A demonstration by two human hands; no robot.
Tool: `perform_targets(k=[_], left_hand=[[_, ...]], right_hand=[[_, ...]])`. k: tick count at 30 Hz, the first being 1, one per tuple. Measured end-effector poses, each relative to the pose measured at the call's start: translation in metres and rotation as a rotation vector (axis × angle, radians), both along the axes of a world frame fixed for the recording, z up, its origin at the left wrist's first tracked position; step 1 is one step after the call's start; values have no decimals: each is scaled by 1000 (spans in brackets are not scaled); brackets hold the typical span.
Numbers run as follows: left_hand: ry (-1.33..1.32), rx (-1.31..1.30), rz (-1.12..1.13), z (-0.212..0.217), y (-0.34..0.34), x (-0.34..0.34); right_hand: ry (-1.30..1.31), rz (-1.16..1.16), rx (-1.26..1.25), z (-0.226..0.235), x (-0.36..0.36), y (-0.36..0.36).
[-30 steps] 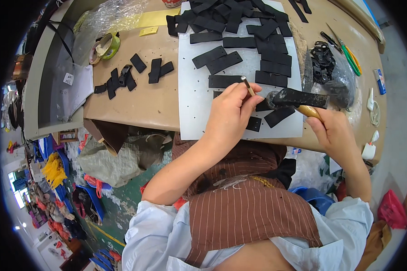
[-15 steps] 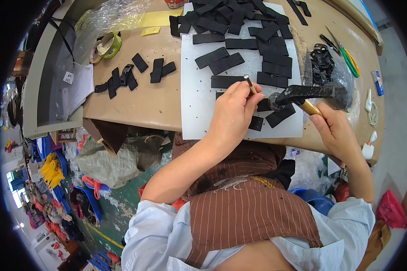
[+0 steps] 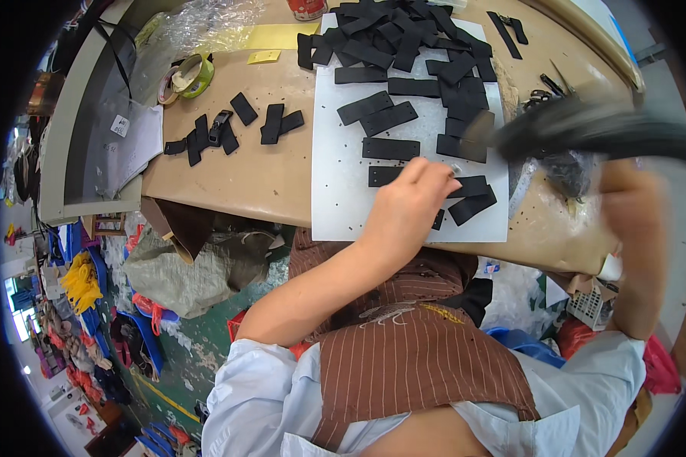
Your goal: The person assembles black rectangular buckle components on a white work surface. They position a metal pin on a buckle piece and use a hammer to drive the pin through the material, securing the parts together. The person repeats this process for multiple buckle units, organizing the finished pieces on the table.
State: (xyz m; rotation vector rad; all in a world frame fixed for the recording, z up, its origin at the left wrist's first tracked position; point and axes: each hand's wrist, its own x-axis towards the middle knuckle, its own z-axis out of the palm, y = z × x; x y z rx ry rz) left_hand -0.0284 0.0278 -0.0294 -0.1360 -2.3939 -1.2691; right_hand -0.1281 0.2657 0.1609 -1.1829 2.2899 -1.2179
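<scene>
Pinching a small metal punch (image 3: 456, 169) upright in the left hand (image 3: 408, 209), tip down on a black rectangular strip (image 3: 385, 176) near the middle of the white plastic cutting board (image 3: 335, 199). Gripping a dark-headed hammer (image 3: 587, 129), blurred, raised in the clenched right hand (image 3: 631, 199). Apparently punching a hole; needing a square blow clear of the fingers.

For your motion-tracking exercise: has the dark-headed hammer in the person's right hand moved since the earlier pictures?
Yes. The dark-headed hammer has swung up off the white cutting board, blurred above the right hand.
</scene>
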Motion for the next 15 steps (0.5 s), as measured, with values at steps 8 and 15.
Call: perform_targets(k=[8, 15], left_hand=[[-125, 199, 40, -6, -3, -4], [-111, 157, -9, -8, -8, -2]], right_hand=[[-190, -251, -76, -29, 23, 0], [-82, -335, -2, -36, 15, 20]])
